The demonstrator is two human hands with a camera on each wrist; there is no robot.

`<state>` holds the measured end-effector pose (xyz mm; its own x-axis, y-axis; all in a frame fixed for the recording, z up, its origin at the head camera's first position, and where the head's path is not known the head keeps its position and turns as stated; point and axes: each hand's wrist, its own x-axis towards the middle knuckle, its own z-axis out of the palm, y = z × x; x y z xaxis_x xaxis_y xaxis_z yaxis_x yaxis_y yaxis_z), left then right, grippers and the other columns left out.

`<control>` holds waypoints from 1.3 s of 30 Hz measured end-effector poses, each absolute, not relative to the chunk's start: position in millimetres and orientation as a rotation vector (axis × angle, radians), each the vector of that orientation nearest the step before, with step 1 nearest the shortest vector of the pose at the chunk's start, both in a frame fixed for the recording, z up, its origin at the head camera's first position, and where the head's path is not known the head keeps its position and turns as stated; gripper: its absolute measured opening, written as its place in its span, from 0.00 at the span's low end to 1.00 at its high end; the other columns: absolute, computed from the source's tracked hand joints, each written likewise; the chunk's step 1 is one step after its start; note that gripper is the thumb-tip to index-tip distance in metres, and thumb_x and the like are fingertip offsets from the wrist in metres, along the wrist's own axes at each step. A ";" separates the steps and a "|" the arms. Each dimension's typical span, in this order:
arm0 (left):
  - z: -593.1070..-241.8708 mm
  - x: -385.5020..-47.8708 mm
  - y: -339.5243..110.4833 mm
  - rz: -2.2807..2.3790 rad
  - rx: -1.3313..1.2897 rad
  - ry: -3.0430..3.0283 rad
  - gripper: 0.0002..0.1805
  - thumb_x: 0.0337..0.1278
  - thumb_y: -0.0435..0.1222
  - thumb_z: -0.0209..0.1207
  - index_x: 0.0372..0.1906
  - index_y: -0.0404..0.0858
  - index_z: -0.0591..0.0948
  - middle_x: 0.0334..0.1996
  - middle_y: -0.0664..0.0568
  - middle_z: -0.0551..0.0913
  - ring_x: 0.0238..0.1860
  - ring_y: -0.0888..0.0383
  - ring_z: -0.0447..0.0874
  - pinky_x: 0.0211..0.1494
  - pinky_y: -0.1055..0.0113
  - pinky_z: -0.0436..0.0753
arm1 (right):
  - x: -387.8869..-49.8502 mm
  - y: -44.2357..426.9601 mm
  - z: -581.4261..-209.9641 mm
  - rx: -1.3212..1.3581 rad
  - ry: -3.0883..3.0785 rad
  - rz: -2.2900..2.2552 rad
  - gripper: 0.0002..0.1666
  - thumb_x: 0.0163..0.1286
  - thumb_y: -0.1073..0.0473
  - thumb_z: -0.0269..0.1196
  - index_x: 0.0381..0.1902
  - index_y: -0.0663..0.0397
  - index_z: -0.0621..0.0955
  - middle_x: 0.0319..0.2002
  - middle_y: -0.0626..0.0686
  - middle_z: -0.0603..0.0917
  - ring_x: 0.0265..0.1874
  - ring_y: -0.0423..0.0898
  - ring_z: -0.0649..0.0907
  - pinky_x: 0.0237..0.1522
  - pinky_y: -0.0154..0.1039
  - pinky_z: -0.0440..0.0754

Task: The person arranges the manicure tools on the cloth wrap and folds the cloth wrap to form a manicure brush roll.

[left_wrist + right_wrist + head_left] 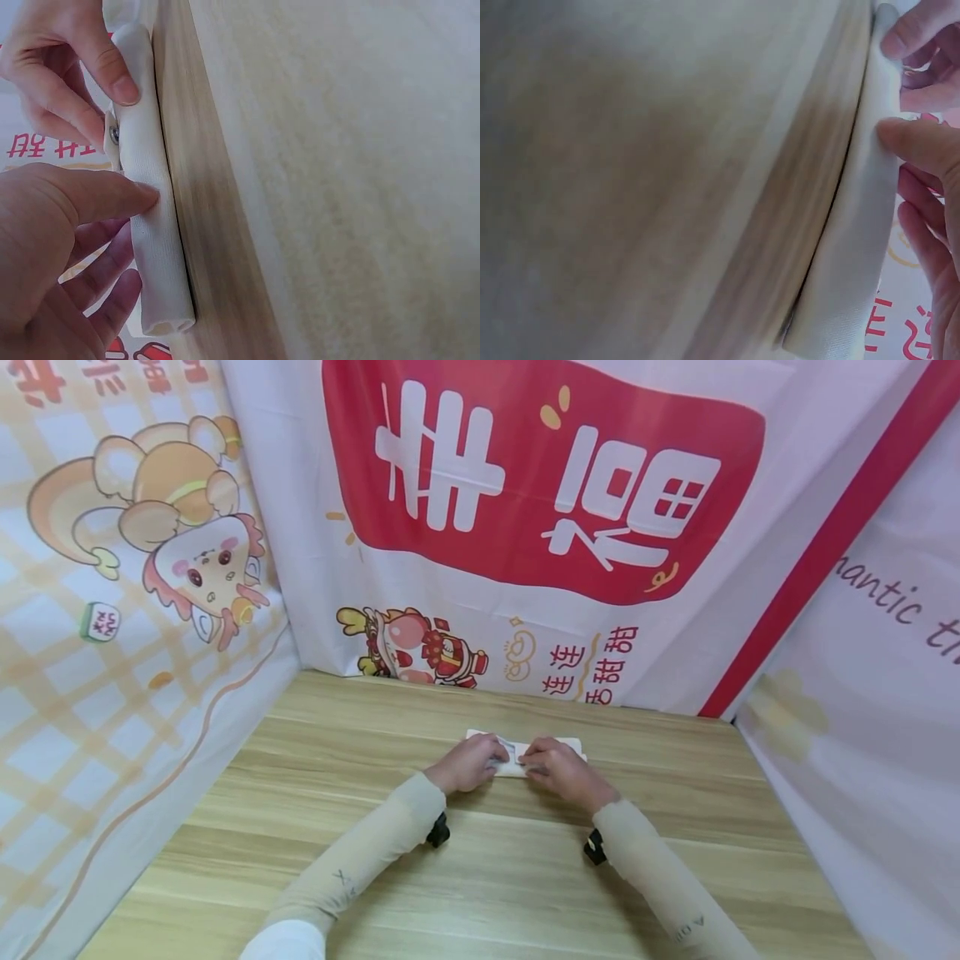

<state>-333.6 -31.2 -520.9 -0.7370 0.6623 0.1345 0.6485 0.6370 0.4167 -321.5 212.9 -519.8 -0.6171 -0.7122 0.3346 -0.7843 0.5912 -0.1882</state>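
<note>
A white rolled piece of fabric [159, 251] lies on the wooden table, its long side along the table. At one edge of it, a small flap with a round metal snap [115, 133] shows in the left wrist view. My left hand [471, 762] holds the roll near its middle, thumb on top and fingers around the far side. Close beside it, my right hand [564, 772] presses a thumb on the roll and pinches near the snap flap. In the right wrist view the roll [847, 255] stretches past both hands; the snap is hidden there.
The wood-grain table [495, 877] spreads in front of both arms. Behind it hangs a white cloth with a red printed panel [540, 485]. Printed cloths also stand at the left [150, 693] and right [862, 693] sides.
</note>
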 end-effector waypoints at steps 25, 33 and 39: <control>-517.1 -327.0 -28.2 0.765 1.048 2.770 0.15 0.67 0.26 0.65 0.55 0.38 0.87 0.58 0.46 0.87 0.64 0.48 0.84 0.72 0.53 0.79 | -315.7 211.3 -518.5 1.295 -2.490 0.322 0.11 0.64 0.64 0.76 0.45 0.58 0.92 0.41 0.51 0.87 0.41 0.44 0.87 0.46 0.38 0.89; -518.7 -324.5 -26.1 0.771 1.037 2.769 0.15 0.68 0.27 0.64 0.56 0.38 0.87 0.58 0.46 0.87 0.64 0.48 0.83 0.73 0.53 0.78 | -312.5 212.2 -522.5 1.322 -2.395 0.320 0.09 0.62 0.67 0.77 0.41 0.60 0.92 0.39 0.52 0.85 0.39 0.45 0.86 0.42 0.39 0.88; -520.0 -325.3 -27.8 0.773 1.086 2.775 0.14 0.67 0.26 0.64 0.55 0.37 0.87 0.57 0.44 0.86 0.63 0.47 0.84 0.72 0.52 0.79 | -313.0 215.2 -525.2 1.298 -2.416 0.340 0.09 0.64 0.66 0.76 0.43 0.59 0.92 0.40 0.52 0.86 0.40 0.46 0.87 0.44 0.40 0.89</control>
<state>-325.3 -27.8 -520.0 -0.7495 0.6511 0.1199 0.6193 0.6255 0.4745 -313.0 215.2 -525.2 -0.5038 -0.7466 0.4345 -0.8376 0.5452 -0.0344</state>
